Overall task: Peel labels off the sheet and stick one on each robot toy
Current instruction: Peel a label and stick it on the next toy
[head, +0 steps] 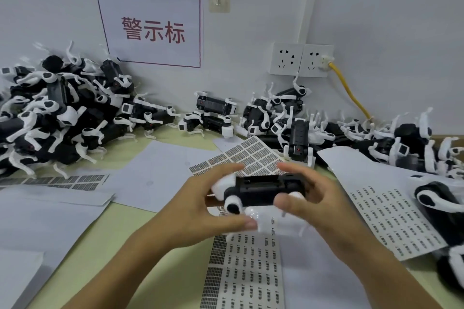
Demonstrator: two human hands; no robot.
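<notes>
Here both hands hold one black-and-white robot toy point(263, 193) in the air above the worktop point(125, 246), belly side up, long axis left to right. Left hand point(200, 211) grips the white-legged end, fingers curled over the top, thumb under near a round black-and-white joint. Right hand point(319, 198) grips the other end, fingers wrapped behind, thumb in front on the lower edge. Label sheet point(248, 273) lies flat right below the toy, rows of small printed labels. A second sheet point(391, 216) lies to the right, another sheet with grey blocks point(251, 155) just behind the hands. Big pile of toys point(57, 113) far left against the wall, more toys point(376, 140) along the right. Wall sign point(153, 30) with red characters, socket point(301, 59) with yellow cable point(349, 90).
</notes>
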